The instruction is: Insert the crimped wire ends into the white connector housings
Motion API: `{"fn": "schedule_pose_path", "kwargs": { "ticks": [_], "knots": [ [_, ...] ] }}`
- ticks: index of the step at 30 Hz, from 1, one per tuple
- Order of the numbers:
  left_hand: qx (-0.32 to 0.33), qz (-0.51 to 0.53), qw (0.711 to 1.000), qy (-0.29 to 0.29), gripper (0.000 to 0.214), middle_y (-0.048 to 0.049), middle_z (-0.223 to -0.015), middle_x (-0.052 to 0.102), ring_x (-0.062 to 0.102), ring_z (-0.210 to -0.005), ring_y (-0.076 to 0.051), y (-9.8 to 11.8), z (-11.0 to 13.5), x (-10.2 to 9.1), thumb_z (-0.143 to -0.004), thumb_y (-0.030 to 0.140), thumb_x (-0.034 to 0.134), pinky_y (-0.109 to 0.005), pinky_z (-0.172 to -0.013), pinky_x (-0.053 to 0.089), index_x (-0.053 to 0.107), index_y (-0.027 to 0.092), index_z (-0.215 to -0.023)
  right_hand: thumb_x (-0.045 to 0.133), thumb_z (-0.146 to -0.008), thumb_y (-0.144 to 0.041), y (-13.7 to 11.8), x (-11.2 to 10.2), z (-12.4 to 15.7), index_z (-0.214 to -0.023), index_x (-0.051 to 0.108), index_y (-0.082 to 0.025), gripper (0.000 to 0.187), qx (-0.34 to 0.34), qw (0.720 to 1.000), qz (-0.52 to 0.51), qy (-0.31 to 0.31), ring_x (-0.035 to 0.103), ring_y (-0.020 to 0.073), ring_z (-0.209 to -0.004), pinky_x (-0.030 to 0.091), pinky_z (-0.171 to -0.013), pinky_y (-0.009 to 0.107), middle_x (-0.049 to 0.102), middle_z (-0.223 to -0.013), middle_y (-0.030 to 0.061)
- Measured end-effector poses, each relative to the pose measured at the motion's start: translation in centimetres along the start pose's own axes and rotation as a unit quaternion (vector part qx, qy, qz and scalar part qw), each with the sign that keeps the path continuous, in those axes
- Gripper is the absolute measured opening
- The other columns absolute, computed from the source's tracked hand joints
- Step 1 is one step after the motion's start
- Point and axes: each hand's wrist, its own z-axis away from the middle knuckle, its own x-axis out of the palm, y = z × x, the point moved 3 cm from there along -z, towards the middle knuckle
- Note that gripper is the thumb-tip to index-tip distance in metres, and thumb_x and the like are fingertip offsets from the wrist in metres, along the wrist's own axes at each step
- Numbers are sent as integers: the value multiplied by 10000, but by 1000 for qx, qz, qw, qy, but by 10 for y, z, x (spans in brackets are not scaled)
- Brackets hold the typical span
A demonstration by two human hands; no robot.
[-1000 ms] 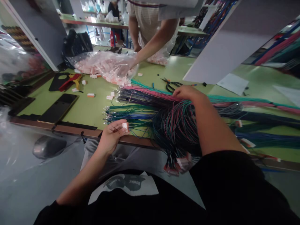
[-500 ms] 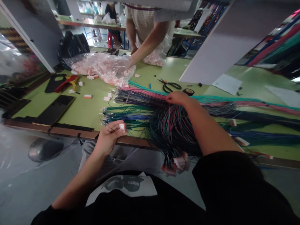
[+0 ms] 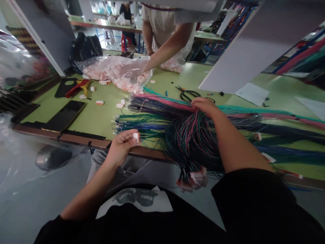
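Observation:
My left hand (image 3: 121, 146) is closed in a pinch at the table's front edge, holding a small white and orange connector housing (image 3: 136, 137). Over the bundle of pink and dark wires (image 3: 162, 105) lies my right hand (image 3: 204, 105), its fingers curled down onto some wires; the fingertips are partly hidden. Silvery terminals tip the left ends of that bundle and of a green and blue wire bundle (image 3: 144, 124) nearer me. A looped mass of wires (image 3: 195, 135) hangs over the edge below my right hand, with several white and orange connectors (image 3: 195, 179) at its ends.
Across the table, a person's arm (image 3: 170, 51) reaches into a clear bag of connectors (image 3: 119, 73). Black scissors (image 3: 188, 94) lie behind the wires. At the left are a phone (image 3: 64, 116), a red and yellow tool (image 3: 77, 88) and loose connectors (image 3: 100, 102). A grey panel (image 3: 236, 47) stands at right.
The whole view has shifted slightly, so things appear further right. My right hand has slid a little to the right along the wires. My left hand keeps the connector housing.

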Motion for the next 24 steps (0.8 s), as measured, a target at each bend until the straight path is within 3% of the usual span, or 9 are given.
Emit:
{"fn": "schedule_pose_path", "kwargs": {
  "ticks": [4, 6, 8, 10, 13, 15, 17, 19, 24],
  "knots": [
    [0, 3, 1000, -5, 315, 17, -634, 663, 596, -576, -75, -1, -1, 0, -504, 218, 864, -208, -600, 533, 703, 138, -763, 697, -617, -298, -24, 9, 4, -740, 712, -205, 155, -37, 996, -72, -35, 587, 176, -739, 411, -705, 277, 689, -727, 0],
    [-1, 7, 1000, -3, 314, 16, -644, 668, 599, -586, -79, -2, -1, -1, -507, 209, 860, -221, -615, 535, 707, 142, -772, 734, -594, -271, -34, 4, 3, -645, 668, -193, 114, -16, 987, -158, 3, 540, 140, -655, 394, -692, 279, 629, -614, -13],
    [-1, 9, 1000, 2, 319, 10, -668, 680, 607, -601, -87, -3, -2, -3, -513, 197, 855, -240, -636, 541, 712, 148, -793, 622, -736, -259, -37, -8, 1, -640, 604, -182, 124, 21, 968, -239, 77, 439, 102, -553, 373, -651, 284, 501, -505, -29],
    [2, 10, 1000, 1, 325, 3, -688, 690, 612, -611, -95, -3, -2, -3, -514, 189, 851, -258, -651, 547, 715, 150, -807, 391, -868, -204, -40, -22, 0, -647, 520, -201, 256, 46, 950, -276, 140, 310, 87, -479, 346, -604, 288, 313, -445, -70],
    [11, 9, 1000, -1, 328, -2, -695, 692, 611, -614, -103, -3, -3, -3, -516, 195, 847, -277, -658, 553, 716, 153, -814, 359, -840, -103, -53, -31, 10, -611, 432, -220, 267, 59, 910, -367, 182, 275, 74, -456, 323, -573, 285, 258, -447, -88],
    [14, 7, 1000, 1, 325, -3, -692, 688, 612, -621, -108, -4, -4, -4, -525, 197, 841, -287, -664, 555, 715, 154, -822, 519, -757, -107, -77, -24, 25, -607, 501, -189, 172, 7, 910, -390, 141, 363, 66, -499, 326, -584, 279, 405, -492, -60],
    [14, 7, 1000, 0, 322, -6, -697, 686, 617, -635, -115, -4, -5, -4, -538, 194, 834, -296, -676, 556, 713, 153, -833, 631, -697, -188, -109, -11, 46, -675, 610, -164, 38, -92, 936, -337, 49, 429, 74, -554, 333, -596, 273, 522, -576, -32],
    [15, 9, 1000, -3, 320, -5, -698, 686, 622, -644, -118, -4, -6, -4, -543, 192, 830, -298, -683, 556, 709, 155, -837, 669, -676, -275, -140, 4, 68, -759, 666, -174, 131, -177, 943, -278, -50, 472, 87, -582, 348, -602, 269, 576, -625, -25],
    [19, 24, 999, -13, 329, 4, -687, 689, 623, -623, -103, -3, -7, -3, -530, 207, 843, -270, -663, 553, 701, 157, -822, 629, -707, -351, -183, 36, 105, -963, 674, -199, 301, -255, 902, -274, -214, 533, 105, -606, 408, -606, 257, 615, -678, -24]
  ]
}}
